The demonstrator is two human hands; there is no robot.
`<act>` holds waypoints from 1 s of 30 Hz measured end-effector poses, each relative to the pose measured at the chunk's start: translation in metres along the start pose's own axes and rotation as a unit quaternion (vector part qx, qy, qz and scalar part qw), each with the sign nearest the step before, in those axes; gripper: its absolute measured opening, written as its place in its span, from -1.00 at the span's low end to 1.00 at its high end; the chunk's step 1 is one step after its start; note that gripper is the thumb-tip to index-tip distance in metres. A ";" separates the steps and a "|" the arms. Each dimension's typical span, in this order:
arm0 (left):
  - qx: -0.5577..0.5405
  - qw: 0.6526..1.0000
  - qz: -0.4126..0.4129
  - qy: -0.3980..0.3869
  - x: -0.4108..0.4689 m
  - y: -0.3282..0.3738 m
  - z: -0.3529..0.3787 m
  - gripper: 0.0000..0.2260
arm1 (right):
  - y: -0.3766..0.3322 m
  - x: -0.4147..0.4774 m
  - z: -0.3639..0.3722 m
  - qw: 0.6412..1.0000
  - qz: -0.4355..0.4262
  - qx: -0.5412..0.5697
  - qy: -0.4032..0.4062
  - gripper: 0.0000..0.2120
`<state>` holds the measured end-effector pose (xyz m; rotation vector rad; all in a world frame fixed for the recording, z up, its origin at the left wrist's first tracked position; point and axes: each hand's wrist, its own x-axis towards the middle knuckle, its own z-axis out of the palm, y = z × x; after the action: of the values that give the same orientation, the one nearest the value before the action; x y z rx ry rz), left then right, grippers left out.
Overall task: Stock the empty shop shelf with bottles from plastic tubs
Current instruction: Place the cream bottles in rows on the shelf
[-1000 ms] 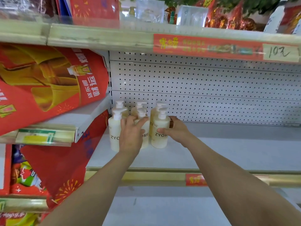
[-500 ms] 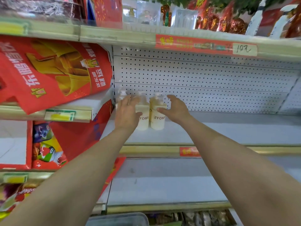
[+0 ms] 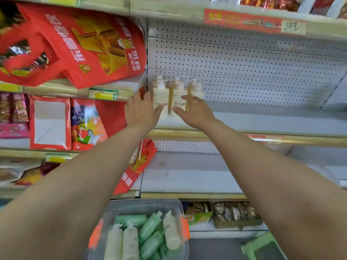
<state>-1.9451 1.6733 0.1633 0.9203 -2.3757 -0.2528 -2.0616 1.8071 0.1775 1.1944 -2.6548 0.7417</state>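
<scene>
A small cluster of cream pump bottles stood upright at the far left end of the shelf, tight against the pegboard back panel, two of them at the front with their "ZYOMI" labels facing out. The rest of that shelf, running off to the right, lay bare, so the restocking looked barely begun. On the floor below, a plastic tub held a jumble of green bottles and more cream ones lying on their sides, waiting to go up.

Both arms reached to the cluster. The left hand hung at the front left bottle and the right hand at its neighbour, fingers spread and loose, gripping nothing. Each thumb lay across a bottle's front, though whether it touched the plastic could not be told from this angle.
</scene>
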 end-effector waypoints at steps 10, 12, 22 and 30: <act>-0.018 0.997 -0.036 -0.065 -0.072 -0.084 0.072 -0.51 | 0.021 -0.056 0.120 0.989 0.061 0.021 -0.134 -0.36; -0.011 0.994 -0.056 -0.092 -0.092 -0.105 0.100 -0.50 | 0.030 -0.067 0.155 0.981 0.078 0.023 -0.178 -0.35; 0.011 0.902 -0.247 -0.353 -0.245 -0.192 0.241 -0.39 | 0.107 -0.164 0.321 0.890 0.199 0.038 -0.409 -0.50; 0.029 0.830 -0.368 -0.418 -0.319 -0.194 0.292 -0.46 | 0.151 -0.187 0.401 0.814 0.312 0.030 -0.489 -0.23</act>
<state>-1.8136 1.7335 -0.2882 2.0709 -2.6097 -1.0758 -2.0159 1.8205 -0.2878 0.7881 -4.0229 0.2535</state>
